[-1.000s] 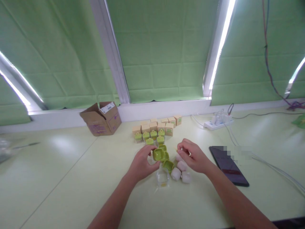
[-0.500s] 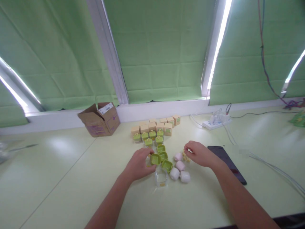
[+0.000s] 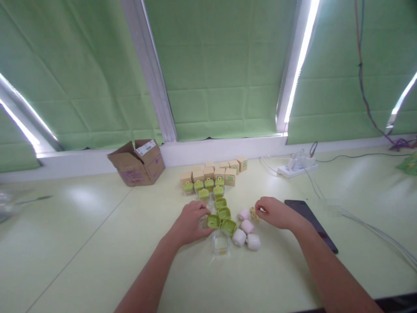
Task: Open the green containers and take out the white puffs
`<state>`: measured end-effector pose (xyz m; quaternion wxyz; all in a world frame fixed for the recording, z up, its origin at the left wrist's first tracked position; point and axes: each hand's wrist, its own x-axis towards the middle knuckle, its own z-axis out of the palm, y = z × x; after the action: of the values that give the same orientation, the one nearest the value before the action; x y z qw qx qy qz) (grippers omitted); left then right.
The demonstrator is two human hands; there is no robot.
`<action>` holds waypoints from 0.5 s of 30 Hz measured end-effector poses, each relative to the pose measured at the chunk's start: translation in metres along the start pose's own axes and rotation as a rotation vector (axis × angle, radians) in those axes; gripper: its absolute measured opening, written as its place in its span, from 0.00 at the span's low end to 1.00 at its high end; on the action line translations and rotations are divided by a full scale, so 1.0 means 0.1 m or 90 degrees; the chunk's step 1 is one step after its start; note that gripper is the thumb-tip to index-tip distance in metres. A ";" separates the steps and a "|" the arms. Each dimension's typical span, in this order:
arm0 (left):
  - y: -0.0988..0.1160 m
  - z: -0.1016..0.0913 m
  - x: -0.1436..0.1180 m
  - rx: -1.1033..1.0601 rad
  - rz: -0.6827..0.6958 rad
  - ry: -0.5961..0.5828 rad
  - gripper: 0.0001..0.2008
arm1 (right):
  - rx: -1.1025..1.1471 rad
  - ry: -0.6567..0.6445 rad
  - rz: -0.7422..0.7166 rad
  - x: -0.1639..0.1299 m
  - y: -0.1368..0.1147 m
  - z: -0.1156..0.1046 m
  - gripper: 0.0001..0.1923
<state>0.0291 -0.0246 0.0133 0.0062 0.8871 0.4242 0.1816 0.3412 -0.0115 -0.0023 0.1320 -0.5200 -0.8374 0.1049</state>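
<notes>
My left hand [image 3: 190,222] rests around the left side of a green square lid [image 3: 213,221], its thumb and fingers apart. The lid lies hollow side up beside more green lids [image 3: 228,226]. Just in front stands a clear square box [image 3: 221,242] with a small yellow mark at its base. My right hand [image 3: 271,211] has its fingertips pinched together at a small heap of yellow ring-like pieces [image 3: 254,213]; what they hold, if anything, is hidden. Between the hands lie several pale pink and white rounded pieces [image 3: 247,227].
Behind are clear boxes with green lids and yellow handles [image 3: 209,184], then small tan cartons [image 3: 230,176]. An open cardboard box [image 3: 138,165] stands back left. A black phone [image 3: 311,224] lies by my right forearm; a white power strip [image 3: 297,168] with cables sits behind.
The green lid by my left hand has come down to lie among the other lids, and the fingers have loosened around it. My right hand has shifted slightly right and nearer to me.
</notes>
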 end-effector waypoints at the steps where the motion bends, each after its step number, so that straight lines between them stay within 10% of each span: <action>1: -0.01 0.00 0.00 0.010 -0.005 0.000 0.15 | -0.004 -0.009 0.002 0.00 0.00 0.00 0.11; 15: -0.03 0.03 -0.02 0.024 -0.035 0.036 0.15 | 0.015 -0.010 -0.009 0.01 -0.01 0.05 0.10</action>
<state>0.0270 -0.0237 0.0096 -0.0174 0.8694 0.4520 0.1986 0.3384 -0.0117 -0.0068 0.1326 -0.5114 -0.8409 0.1177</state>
